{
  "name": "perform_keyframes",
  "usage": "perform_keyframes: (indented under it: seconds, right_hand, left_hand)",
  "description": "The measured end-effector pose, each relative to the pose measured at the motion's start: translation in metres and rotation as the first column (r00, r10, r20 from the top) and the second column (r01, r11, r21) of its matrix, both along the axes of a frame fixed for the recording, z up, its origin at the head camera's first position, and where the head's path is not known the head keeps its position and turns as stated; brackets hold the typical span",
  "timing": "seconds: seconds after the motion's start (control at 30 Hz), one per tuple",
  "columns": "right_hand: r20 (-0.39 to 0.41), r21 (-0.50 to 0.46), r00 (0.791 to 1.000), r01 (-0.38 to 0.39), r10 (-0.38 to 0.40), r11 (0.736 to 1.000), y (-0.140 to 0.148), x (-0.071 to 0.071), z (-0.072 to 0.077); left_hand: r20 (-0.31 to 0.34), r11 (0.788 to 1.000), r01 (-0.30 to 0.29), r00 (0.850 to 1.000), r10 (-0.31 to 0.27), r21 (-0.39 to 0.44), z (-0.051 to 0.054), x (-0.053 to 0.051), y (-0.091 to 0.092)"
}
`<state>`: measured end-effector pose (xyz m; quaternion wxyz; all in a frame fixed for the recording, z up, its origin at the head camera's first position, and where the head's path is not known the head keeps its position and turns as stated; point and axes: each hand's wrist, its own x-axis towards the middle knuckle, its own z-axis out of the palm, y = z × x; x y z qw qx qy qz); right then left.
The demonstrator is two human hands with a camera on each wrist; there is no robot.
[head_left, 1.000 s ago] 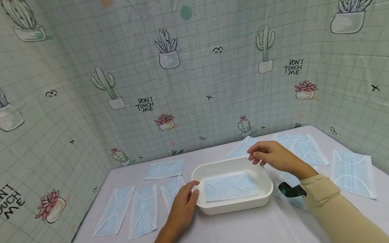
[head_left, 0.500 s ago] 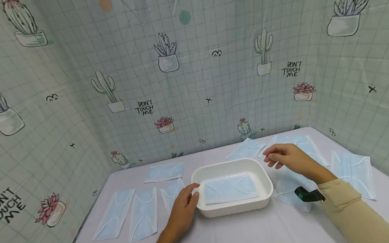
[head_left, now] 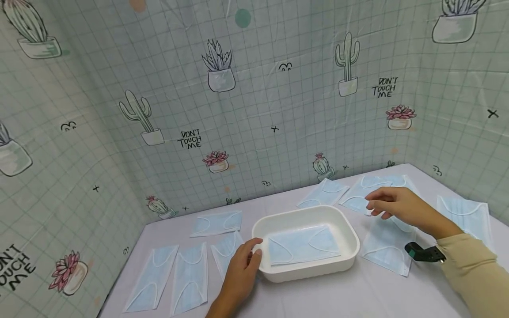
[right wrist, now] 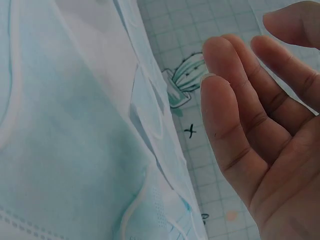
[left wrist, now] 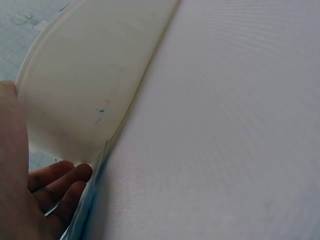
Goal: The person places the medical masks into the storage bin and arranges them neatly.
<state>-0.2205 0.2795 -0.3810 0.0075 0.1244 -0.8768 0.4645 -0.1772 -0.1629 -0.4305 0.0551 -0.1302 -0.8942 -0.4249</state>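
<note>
A white plastic tub (head_left: pixel 306 274) with rounded corners stands on the table, one light blue face mask (head_left: pixel 304 245) lying flat inside. My left hand (head_left: pixel 240 269) holds the tub's left end, thumb and index finger at its rim. In the left wrist view its other fingers (left wrist: pixel 62 187) are bent by the tub's outer end, close to a mask edge (left wrist: pixel 87 212). To the right of the tub, my right hand (head_left: pixel 409 210) hovers over a face mask (head_left: pixel 385 247) with fingers loosely bent. The right wrist view shows nothing between those fingers (right wrist: pixel 220 115).
Several masks lie left of the tub, among them a crosswise mask (head_left: pixel 216 222) and an upright one (head_left: pixel 190 278). More masks, such as one behind the tub (head_left: pixel 324 193) and one at far right (head_left: pixel 465 216), lie on the white tablecloth (head_left: pixel 318 300). Cactus-print curtain (head_left: pixel 246 97) surrounds the table.
My right hand has moved right, from above the tub's back right corner to above the masks beside it. The left hand, the tub and the mask inside have stayed put.
</note>
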Motion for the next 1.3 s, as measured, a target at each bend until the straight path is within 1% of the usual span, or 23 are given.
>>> perform_keyframes:
  seconds: [0.23,0.47,0.6,0.77,0.97,1.07,1.17,1.23,1.3]
  right_hand:
    - [0.014,-0.006,0.999,0.041,-0.041,0.999,0.018,0.003,-0.001]
    - [0.021,-0.015,0.997,0.069,-0.068,0.998,0.033,0.006,-0.008]
    - [0.026,-0.020,0.997,0.080,-0.079,0.997,0.038,0.005,-0.012]
    - [0.040,-0.004,0.996,0.082,-0.082,0.997,0.045,0.003,-0.018]
    - [0.028,0.031,0.994,0.109,-0.110,0.994,0.054,0.003,-0.019]
    - [0.029,0.014,0.992,0.119,-0.119,0.993,0.057,0.003,-0.020]
    - [0.028,0.019,0.991,0.129,-0.129,0.991,0.059,0.003,-0.023]
    - [0.022,0.053,0.989,0.142,-0.144,0.988,0.060,0.003,-0.026]
    - [-0.004,0.126,0.986,0.166,-0.167,0.978,0.062,0.003,-0.028]
  left_hand:
    - [-0.013,1.000,0.002,1.000,-0.003,-0.010,0.002,-0.001,-0.001]
    - [-0.002,1.000,0.006,1.000,-0.006,-0.018,0.002,-0.001,0.000]
    - [-0.004,1.000,-0.004,1.000,0.004,-0.015,0.000,0.000,0.000]
    - [-0.005,1.000,-0.010,1.000,0.010,-0.014,-0.002,0.003,0.000]
    - [-0.033,1.000,-0.013,0.999,0.013,-0.018,0.000,0.003,-0.001]
    - [-0.041,1.000,-0.014,0.999,0.013,-0.019,0.001,0.003,-0.002]
    - [-0.036,1.000,-0.013,0.999,0.012,-0.021,0.001,0.003,-0.001]
    - [-0.031,1.000,-0.012,0.999,0.011,-0.019,0.001,0.003,0.000]
    - [-0.026,1.000,-0.008,1.000,0.008,-0.019,0.002,0.004,0.001]
